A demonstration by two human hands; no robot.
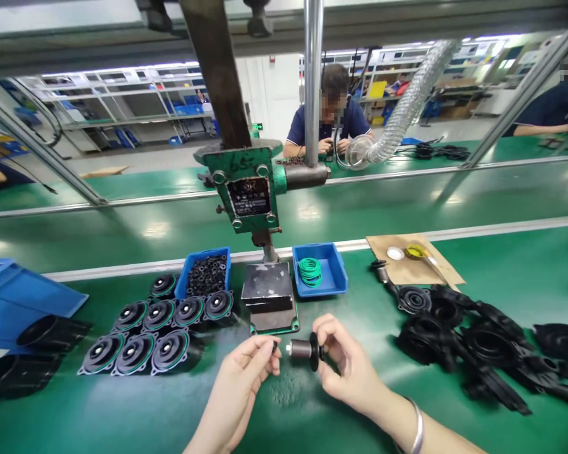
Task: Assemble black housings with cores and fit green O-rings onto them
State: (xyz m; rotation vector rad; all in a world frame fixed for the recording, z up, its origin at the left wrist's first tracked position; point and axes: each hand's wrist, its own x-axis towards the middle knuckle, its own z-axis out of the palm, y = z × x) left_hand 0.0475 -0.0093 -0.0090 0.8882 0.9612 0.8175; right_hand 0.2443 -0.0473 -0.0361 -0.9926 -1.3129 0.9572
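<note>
My right hand (348,364) is closed round a small dark metal cylinder with a black disc on it (305,350), held sideways just above the green mat. My left hand (246,372) pinches a tiny black piece (274,346) at its fingertips, close to the cylinder's pale left end. Both hands hover in front of the base plate (272,302) of a green hand press (246,186). A silver bangle (417,429) circles my right wrist.
Several round black diaphragm parts with green rings (158,331) lie at the left. A blue bin of small black rings (206,274) and a blue bin of green O-rings (319,270) flank the press. A heap of black rubber parts (473,343) lies at the right. People sit across the belt.
</note>
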